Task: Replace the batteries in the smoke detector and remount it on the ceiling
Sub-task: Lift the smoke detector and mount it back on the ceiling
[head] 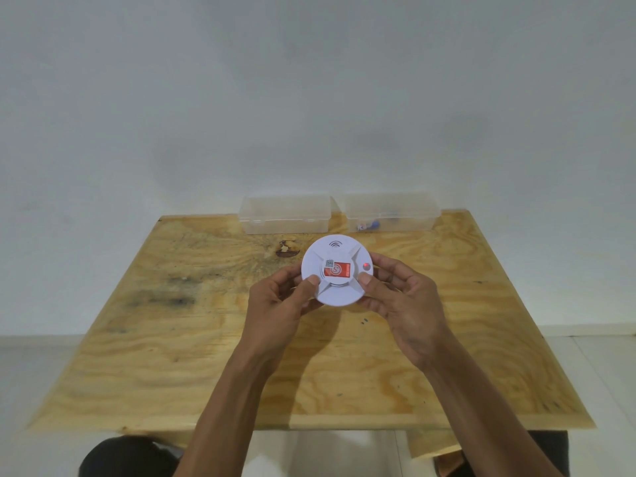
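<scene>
While gripped, round white plastic detector (338, 270).

You've got a plywood counter (192, 342) with dark stains on its left side. At the far edge sit two clear plastic boxes, lids shut: the left box (285, 215) looks bare, the right box (392, 211) has small blue bits inside.
</scene>
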Available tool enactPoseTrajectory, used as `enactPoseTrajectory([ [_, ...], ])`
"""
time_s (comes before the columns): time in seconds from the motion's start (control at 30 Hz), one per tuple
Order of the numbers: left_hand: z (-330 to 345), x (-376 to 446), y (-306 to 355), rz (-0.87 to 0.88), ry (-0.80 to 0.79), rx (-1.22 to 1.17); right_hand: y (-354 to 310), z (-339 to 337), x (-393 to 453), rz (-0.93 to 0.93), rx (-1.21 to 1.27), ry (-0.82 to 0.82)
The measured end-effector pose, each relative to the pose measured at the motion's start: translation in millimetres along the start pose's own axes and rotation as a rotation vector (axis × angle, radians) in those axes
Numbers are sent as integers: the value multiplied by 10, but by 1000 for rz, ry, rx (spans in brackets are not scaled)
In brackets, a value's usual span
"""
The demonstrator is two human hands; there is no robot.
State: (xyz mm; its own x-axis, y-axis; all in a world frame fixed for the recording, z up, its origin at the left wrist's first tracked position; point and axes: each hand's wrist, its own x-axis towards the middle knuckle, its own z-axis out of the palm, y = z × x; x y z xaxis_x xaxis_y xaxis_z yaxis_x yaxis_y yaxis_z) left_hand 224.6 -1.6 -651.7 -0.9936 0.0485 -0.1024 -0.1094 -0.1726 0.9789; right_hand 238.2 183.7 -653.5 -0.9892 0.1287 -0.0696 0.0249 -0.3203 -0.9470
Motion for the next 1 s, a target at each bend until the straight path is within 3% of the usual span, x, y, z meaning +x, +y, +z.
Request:
enactPoseTrajectory([
  [1.0, 20, -79, 84, 18, 7, 31, -55, 16, -57, -10, -9, 10],
])
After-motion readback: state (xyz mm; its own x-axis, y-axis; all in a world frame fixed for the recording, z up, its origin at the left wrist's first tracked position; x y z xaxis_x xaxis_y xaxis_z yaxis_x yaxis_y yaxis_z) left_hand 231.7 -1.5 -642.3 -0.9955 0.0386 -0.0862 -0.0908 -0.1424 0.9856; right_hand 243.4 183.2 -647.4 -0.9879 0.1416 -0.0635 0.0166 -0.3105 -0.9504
